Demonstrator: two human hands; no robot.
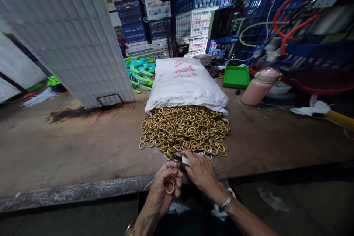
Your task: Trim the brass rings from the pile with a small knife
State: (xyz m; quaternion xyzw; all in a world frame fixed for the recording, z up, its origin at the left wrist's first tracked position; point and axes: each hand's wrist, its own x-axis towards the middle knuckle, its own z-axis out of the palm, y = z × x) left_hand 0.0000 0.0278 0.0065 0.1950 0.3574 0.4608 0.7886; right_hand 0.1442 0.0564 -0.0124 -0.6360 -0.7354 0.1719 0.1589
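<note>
Grasping a gold-coloured metal ring (pixel 173 188), the left hand (pixel 165 184) sits at 7 o'clock from a heap of matching rings (pixel 185 131), just off the near edge of the bench (pixel 102 151). At 5 o'clock from the heap, the right hand (pixel 201 171) is closed around a slim tool (pixel 186 161) with a white handle and a dark end aimed between 9 and 10 o'clock; it may be a small knife, though the blur leaves that unsure. A silver bangle (pixel 227 200) circles the right wrist. Spread loosely on the bench, the heap meets the near edge of a plump white sack (pixel 185 84), printed in red with a QR code, which lies flat at 12 o'clock. Teal and lime-green pieces (pixel 141 70) are jumbled at 11 o'clock, and a pale ribbed panel (pixel 80 48) stands tilted at 10 o'clock. Between 1 and 2 o'clock rests a shallow green tray (pixel 236 77), with a pink bottle (pixel 257 90) near it at 2 o'clock. Farther off at 12 o'clock, blue and white plastic crates (pixel 193 24) rise in stacks.
</note>
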